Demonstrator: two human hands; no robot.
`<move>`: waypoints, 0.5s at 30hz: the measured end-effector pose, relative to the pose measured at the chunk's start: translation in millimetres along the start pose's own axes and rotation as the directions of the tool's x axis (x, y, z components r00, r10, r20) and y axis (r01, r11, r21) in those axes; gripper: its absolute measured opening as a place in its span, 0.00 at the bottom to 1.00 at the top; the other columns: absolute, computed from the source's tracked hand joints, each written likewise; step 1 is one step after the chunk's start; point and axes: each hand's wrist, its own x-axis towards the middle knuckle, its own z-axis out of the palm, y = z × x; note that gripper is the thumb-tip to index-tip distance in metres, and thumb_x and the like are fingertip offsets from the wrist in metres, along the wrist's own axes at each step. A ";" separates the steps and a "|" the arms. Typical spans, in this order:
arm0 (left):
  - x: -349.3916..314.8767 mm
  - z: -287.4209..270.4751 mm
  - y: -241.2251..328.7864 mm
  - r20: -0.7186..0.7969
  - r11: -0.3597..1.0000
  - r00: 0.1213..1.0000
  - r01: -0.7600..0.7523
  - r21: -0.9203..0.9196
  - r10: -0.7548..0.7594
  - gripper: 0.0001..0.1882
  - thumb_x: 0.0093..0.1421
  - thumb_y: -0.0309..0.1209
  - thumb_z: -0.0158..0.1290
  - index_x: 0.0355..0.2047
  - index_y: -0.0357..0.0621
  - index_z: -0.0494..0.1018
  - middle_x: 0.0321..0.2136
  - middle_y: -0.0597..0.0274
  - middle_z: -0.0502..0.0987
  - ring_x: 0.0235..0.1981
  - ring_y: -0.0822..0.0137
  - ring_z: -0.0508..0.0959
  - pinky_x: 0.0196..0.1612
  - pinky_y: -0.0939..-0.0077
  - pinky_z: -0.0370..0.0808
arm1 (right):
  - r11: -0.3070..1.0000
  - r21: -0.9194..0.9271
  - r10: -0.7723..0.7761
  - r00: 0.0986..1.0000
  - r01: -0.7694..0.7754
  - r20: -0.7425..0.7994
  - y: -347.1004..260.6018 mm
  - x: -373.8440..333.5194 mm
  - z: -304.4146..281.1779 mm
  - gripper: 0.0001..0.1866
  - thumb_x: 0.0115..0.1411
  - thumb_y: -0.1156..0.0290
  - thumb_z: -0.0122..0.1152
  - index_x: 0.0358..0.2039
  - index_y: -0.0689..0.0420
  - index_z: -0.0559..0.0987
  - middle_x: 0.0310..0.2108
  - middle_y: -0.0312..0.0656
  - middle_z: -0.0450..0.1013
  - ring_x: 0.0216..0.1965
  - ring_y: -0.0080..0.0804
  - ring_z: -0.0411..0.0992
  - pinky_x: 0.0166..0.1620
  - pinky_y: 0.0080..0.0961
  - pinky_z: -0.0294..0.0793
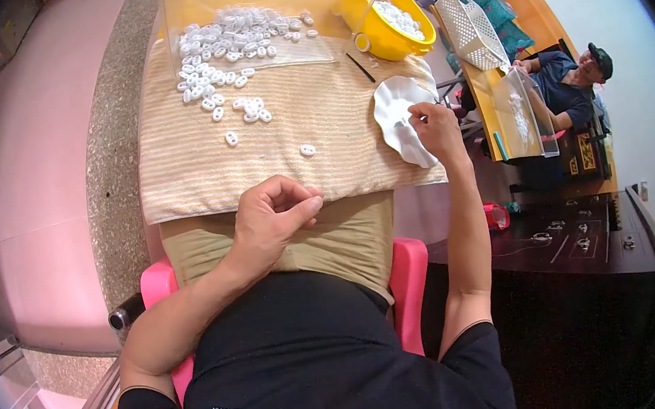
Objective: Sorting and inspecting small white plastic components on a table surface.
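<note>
Pinching with left hand (276,214), poising right hand (436,129), grip unclear, over scalloped dish (389,102), likely set by right edge of towel-covered surface (203,178) for reach.

White oval plastic pieces (308,150) each show two grey spots. Beneath them, the soft striped cloth (195,179) alternates beige and cream. The wavy-rimmed white dish (391,104) is plain; the oval plastic basin (354,3) is bright yellow, the thin straight stick (360,67) black, the moulded plastic chair (409,276) hot pink, the cloth trousers (339,231) khaki.
</note>
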 end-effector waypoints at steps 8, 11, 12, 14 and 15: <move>1.8 -4.8 -0.9 -0.011 1.000 1.000 0.014 0.023 -0.014 0.04 0.58 0.22 0.58 0.32 0.37 0.74 0.33 0.59 0.79 0.28 0.78 0.75 0.33 0.83 0.75 | 0.989 -0.141 -0.021 0.989 0.042 0.149 -6.7 15.5 0.9 0.11 0.50 0.75 0.58 0.34 0.59 0.82 0.31 0.50 0.78 0.36 0.46 0.77 0.43 0.36 0.74; 2.5 -6.9 -1.5 0.009 0.999 1.000 0.016 0.047 -0.016 0.04 0.58 0.22 0.58 0.31 0.38 0.73 0.37 0.55 0.79 0.31 0.76 0.76 0.35 0.82 0.77 | 0.985 -0.169 0.001 0.982 0.031 0.188 -11.8 18.4 -2.2 0.11 0.50 0.76 0.55 0.33 0.59 0.82 0.32 0.52 0.78 0.38 0.48 0.76 0.45 0.38 0.74; 2.5 -7.1 -0.9 0.022 0.999 1.000 0.010 0.046 -0.011 0.04 0.57 0.22 0.58 0.32 0.38 0.73 0.37 0.55 0.79 0.31 0.76 0.76 0.36 0.82 0.77 | 0.982 -0.188 0.006 0.978 0.034 0.209 -13.7 20.5 -2.8 0.10 0.50 0.76 0.55 0.32 0.59 0.82 0.32 0.52 0.78 0.38 0.48 0.76 0.45 0.37 0.74; 2.7 -6.2 -1.3 0.019 0.999 1.000 0.008 0.042 -0.009 0.04 0.57 0.22 0.58 0.31 0.38 0.73 0.37 0.55 0.79 0.31 0.76 0.76 0.36 0.82 0.77 | 0.984 -0.173 0.007 0.975 0.032 0.222 -7.6 24.7 -1.2 0.10 0.49 0.76 0.56 0.31 0.60 0.82 0.32 0.54 0.77 0.38 0.49 0.76 0.44 0.38 0.74; 2.6 -5.8 -1.1 0.020 0.999 1.000 0.011 0.035 -0.011 0.04 0.57 0.22 0.58 0.31 0.38 0.73 0.37 0.55 0.79 0.31 0.76 0.76 0.36 0.82 0.77 | 0.983 -0.182 0.024 0.969 0.022 0.245 -4.5 26.8 -0.4 0.09 0.49 0.75 0.56 0.31 0.61 0.82 0.32 0.54 0.77 0.37 0.49 0.76 0.44 0.38 0.74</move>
